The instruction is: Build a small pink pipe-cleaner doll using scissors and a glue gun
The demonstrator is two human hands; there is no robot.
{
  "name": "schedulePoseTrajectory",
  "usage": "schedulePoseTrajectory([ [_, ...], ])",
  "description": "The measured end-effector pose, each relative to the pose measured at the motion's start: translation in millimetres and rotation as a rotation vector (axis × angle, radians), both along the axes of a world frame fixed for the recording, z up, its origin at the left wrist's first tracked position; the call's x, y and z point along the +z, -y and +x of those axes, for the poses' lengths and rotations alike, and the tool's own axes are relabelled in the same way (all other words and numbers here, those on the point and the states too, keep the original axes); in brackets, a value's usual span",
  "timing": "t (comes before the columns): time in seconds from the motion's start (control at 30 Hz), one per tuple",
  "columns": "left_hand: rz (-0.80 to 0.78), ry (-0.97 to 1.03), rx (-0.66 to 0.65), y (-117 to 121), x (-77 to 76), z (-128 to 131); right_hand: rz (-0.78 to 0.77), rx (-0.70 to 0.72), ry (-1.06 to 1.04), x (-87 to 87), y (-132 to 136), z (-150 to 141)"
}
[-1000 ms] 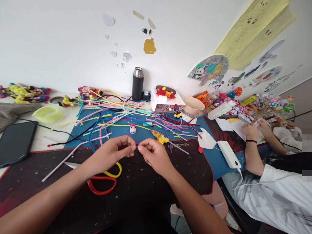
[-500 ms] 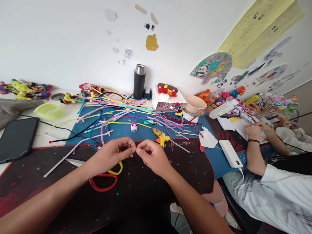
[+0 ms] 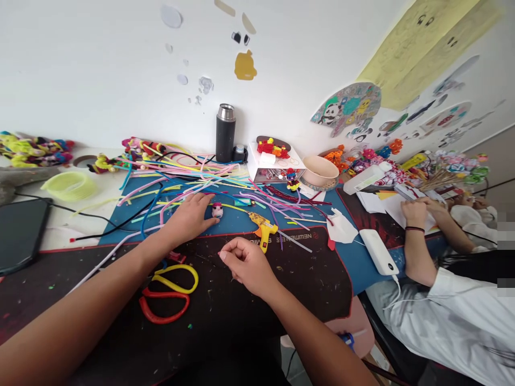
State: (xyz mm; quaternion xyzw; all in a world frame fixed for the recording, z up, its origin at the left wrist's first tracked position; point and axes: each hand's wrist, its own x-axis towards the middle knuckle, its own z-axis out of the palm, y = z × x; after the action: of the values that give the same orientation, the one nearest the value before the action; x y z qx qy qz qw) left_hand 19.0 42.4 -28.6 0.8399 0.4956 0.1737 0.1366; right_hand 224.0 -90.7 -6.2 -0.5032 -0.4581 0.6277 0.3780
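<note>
My left hand (image 3: pixel 192 215) reaches over the blue mat with fingers spread, its thumb right beside a small pink-and-white doll head (image 3: pixel 217 210); whether it touches cannot be told. Above the dark mat, my right hand (image 3: pixel 245 264) is closed in a pinch of thumb and forefinger. A tiny pinkish bit shows at those fingertips, too small to name. Scissors with yellow and red handles (image 3: pixel 177 279) lie beneath my left forearm. Just beyond my right hand lies a yellow glue gun (image 3: pixel 264 230) with a clear glue stick in its back. Pipe cleaners (image 3: pixel 193 177) are heaped behind the left hand.
A black thermos (image 3: pixel 226 134) stands by the wall, near a white box (image 3: pixel 257 172) and a beige bowl (image 3: pixel 321 170). A phone (image 3: pixel 24 236) lies far left. At right are a white power bank (image 3: pixel 378 252) and another person's hands (image 3: pixel 420 212).
My hands were together in front of me, fingertips meeting. The left has parted, moved forward to the doll head and opened; the right has stayed near its place, still pinched.
</note>
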Motion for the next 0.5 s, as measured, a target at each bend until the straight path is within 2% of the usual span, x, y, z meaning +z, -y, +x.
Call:
schedulePoseTrajectory([
  [0.13,0.032,-0.040,-0.019,-12,-12.2,6,-0.008,0.002,0.000,-2.9,1,-4],
  [0.27,0.067,0.033,-0.059,-13,-15.2,-1,-0.008,-0.009,-0.010,-3.6,-6,-9],
  [0.4,0.096,0.137,-0.068,-1,-8.7,-18,0.000,-0.035,-0.047,-2.3,-18,-15],
  [0.5,0.045,0.201,-0.014,16,1.2,-30,0.010,-0.055,-0.061,-3.2,-32,-18],
])
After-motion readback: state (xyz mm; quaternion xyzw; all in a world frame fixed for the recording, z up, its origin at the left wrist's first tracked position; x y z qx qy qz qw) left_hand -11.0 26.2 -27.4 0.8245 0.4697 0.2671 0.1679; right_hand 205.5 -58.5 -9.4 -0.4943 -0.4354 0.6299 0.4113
